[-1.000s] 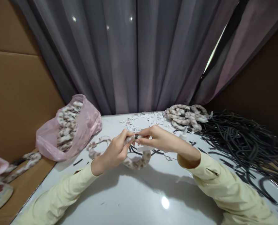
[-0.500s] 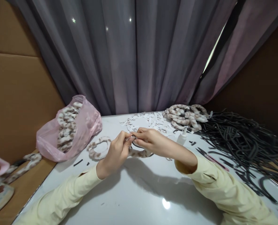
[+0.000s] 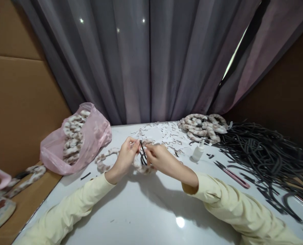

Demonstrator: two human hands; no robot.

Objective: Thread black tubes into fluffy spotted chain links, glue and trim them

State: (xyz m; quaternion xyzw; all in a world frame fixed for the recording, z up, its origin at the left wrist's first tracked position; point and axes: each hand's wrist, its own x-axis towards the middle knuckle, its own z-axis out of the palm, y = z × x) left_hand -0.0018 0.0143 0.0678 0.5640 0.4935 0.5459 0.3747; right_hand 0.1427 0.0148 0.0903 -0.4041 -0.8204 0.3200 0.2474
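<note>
From my remote seat I count one grey-purple curtain (image 3: pixel 131 68) behind one white table (image 3: pixel 141 211), whose far edge meets it; the left edge slants toward the near left corner, and the widest bare room lies between the two sleeved forearms, toward the near edge. One tangled pile of black strips (image 3: pixel 258 149), too many to count, covers the right edge. One pink bag (image 3: pixel 97 129) sits at the far left corner with several fuzzy rings inside, overlapping beyond counting. One heap of fuzzy pieces (image 3: pixel 205 126) is by the far edge, touching the black pile. My two hands are near each other at mid-table: the left hand (image 3: pixel 126 154) pinches one black strip (image 3: pixel 143 149), while the right hand (image 3: pixel 161 157) curls at one fuzzy ring (image 3: pixel 143 168), its exact grip hidden from me. One other loose ring (image 3: pixel 102 163) lies just left of them. To the right I have one pink-handled tool (image 3: pixel 233 175) and, nearer the hands, one white bottle (image 3: pixel 198 151), upright. Small scraps (image 3: pixel 166 131), uncountable, scatter toward the far edge. Compared with a second ago, my fingertips have parted a little, the strip shows between them, and the right forearm has shifted left, uncovering bottle and tool.
</note>
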